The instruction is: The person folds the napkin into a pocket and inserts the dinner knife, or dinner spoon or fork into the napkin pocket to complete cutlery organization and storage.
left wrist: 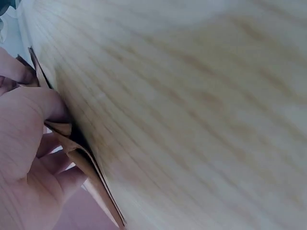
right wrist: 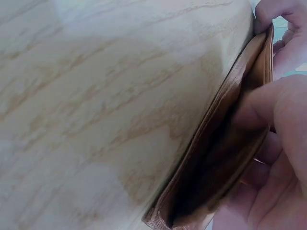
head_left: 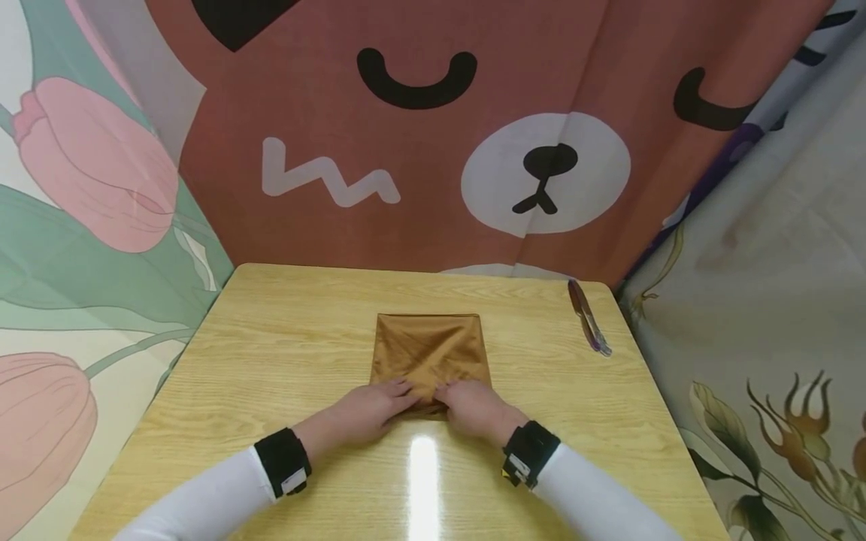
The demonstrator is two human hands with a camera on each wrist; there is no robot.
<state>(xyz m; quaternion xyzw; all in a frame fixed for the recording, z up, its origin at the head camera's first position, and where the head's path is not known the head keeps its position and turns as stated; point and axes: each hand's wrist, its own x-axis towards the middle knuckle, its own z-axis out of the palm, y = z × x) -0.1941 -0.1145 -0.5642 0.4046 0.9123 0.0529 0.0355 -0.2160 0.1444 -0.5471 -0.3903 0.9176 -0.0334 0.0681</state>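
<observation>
A flat, square brown satin cloth pouch [head_left: 429, 338] lies on the table, its near edge between the two hands. At the left part of that edge my left hand [head_left: 368, 409] pinches the fabric. In the left wrist view the thumb is at the open edge [left wrist: 88, 165], with the other fingers on the outer side. My right hand [head_left: 479, 409] grips the upper layer at the right part of the edge. The right wrist view shows its thumb [right wrist: 259, 108] inside the gaping opening [right wrist: 192, 191], the other fingers outside. Creases spread across the top from both hands.
The wood-grain table [head_left: 291, 330] carries a slim maroon and clear item [head_left: 587, 315] near its far right corner. A brown bear-print curtain [head_left: 419, 165] hangs behind the table, with floral curtains [head_left: 101, 165] at the sides.
</observation>
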